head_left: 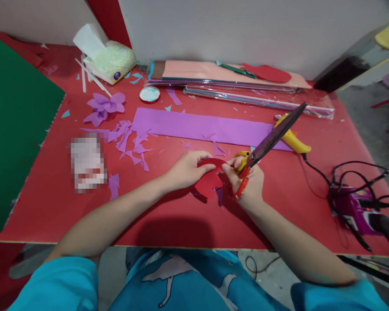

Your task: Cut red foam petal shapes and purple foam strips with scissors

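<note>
My left hand (186, 169) pinches the top edge of a rounded red paper piece (208, 181) just above the red table (52, 198). My right hand (249, 183) touches the other side of that paper and is closed around scissors (274, 137) with red and yellow handles. Their dark blades are together and point up and to the right, away from the paper. A long purple paper strip (201, 126) lies flat just beyond both hands.
Purple scraps (132, 144) and a purple paper flower (104, 106) lie left of the strip. A yellow glue gun (293, 140) lies to the right, with black cables and a purple device (356, 209) beyond. Tissue pack (108, 60), white lid (149, 93), wrapped paper sheets (233, 75) at back; green sheet (16, 125) at left.
</note>
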A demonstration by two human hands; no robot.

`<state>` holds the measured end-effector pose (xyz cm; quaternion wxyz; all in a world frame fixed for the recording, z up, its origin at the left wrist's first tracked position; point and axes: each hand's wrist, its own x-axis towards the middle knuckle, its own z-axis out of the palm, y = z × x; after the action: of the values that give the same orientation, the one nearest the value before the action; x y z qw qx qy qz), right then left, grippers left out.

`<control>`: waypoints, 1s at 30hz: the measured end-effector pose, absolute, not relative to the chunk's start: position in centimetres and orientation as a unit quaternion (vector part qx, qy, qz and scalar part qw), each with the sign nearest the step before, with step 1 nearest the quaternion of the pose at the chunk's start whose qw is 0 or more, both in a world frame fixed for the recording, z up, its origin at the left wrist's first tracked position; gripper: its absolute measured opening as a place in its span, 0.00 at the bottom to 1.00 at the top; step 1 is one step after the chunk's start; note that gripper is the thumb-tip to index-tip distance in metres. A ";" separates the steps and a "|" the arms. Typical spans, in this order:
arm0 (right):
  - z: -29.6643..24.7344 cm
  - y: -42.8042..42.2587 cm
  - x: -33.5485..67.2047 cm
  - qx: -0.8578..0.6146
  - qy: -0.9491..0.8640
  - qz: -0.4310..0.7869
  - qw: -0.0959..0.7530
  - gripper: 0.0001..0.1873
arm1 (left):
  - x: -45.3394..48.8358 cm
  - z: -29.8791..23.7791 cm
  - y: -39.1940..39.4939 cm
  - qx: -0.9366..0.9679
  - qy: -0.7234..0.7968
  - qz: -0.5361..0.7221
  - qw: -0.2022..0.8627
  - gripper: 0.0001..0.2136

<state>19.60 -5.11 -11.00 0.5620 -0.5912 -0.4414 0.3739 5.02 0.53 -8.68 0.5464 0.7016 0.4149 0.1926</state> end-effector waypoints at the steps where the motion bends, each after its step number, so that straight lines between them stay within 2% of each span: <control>1: -11.0 -5.1 19.6 -0.590 -0.441 0.374 0.564 0.18 | 5.0 -8.7 0.5 0.701 0.414 0.194 0.547 0.07; 10: -11.0 -4.8 19.7 -0.542 -0.414 0.409 0.606 0.17 | 4.7 -8.1 0.8 0.644 0.424 0.222 0.597 0.05; 16: -11.1 -5.0 19.7 -0.537 -0.421 0.421 0.597 0.16 | 4.8 -8.0 0.7 0.635 0.418 0.217 0.613 0.05; 30: -10.9 -5.0 19.7 -0.566 -0.452 0.373 0.580 0.15 | 4.7 -8.6 0.7 0.687 0.411 0.212 0.561 0.08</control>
<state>19.71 -5.05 -10.88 0.5802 -0.5658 -0.4517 0.3731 4.73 0.67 -8.58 0.5610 0.6866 0.4108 0.2123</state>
